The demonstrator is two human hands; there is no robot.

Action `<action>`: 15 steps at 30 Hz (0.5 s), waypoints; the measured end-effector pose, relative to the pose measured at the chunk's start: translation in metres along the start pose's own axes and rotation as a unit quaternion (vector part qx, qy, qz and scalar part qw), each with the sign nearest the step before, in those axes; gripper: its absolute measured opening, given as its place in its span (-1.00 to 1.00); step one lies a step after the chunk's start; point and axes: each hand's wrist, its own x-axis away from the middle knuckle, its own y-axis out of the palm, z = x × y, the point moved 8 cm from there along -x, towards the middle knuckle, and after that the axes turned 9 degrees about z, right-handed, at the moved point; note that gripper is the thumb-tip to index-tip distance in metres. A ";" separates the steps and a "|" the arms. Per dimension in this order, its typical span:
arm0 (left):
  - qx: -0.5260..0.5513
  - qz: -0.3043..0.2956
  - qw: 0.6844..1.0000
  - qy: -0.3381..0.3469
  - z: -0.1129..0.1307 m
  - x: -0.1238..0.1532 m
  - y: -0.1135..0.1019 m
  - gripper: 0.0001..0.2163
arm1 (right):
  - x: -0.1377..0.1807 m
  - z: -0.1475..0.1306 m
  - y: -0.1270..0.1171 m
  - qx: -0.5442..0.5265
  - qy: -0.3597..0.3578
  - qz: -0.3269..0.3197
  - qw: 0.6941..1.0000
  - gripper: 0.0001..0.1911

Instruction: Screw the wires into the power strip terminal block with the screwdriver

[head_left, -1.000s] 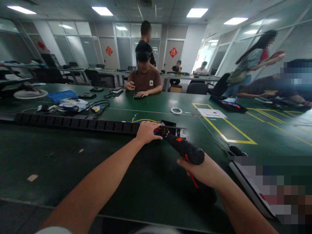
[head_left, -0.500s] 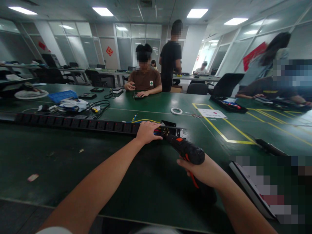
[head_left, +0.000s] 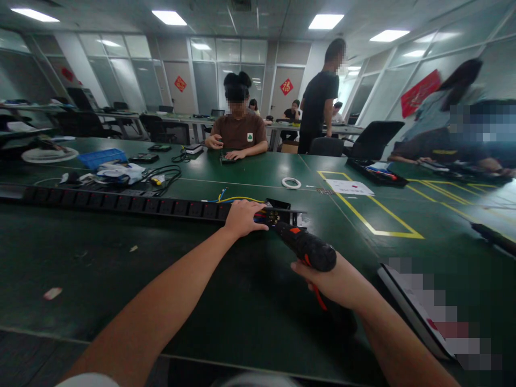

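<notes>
A long black power strip with a row of sockets lies across the green table. Near its right end, my left hand is wrapped over the strip, thumb towards me. Just right of that thumb, wires and brass-coloured terminals show in the strip's exposed end. My right hand grips a black and orange cordless drill by its handle. The drill's nose points left and away at the terminals; whether its bit touches them I cannot make out. Yellow and blue wires lie behind the strip.
A blue tray, plastic bags and black cables lie at the back left. Beyond the strip is a white ring. A book-like object lies by my right forearm. A co-worker sits opposite; others are farther off.
My hands, the drill and the strip keep nearly the same place. In the background the standing person has moved right. At the right, a dark long object has shifted rightward.
</notes>
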 end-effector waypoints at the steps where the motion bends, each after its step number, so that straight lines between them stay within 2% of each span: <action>1: 0.000 0.000 1.000 0.001 0.000 0.000 0.000 -0.25 | 0.000 0.000 0.000 -0.001 -0.001 0.000 1.000 -0.82; 15: -0.003 -0.002 1.000 0.001 0.000 0.000 0.000 -0.26 | -0.004 0.004 0.002 -0.001 -0.017 -0.008 1.000 -0.81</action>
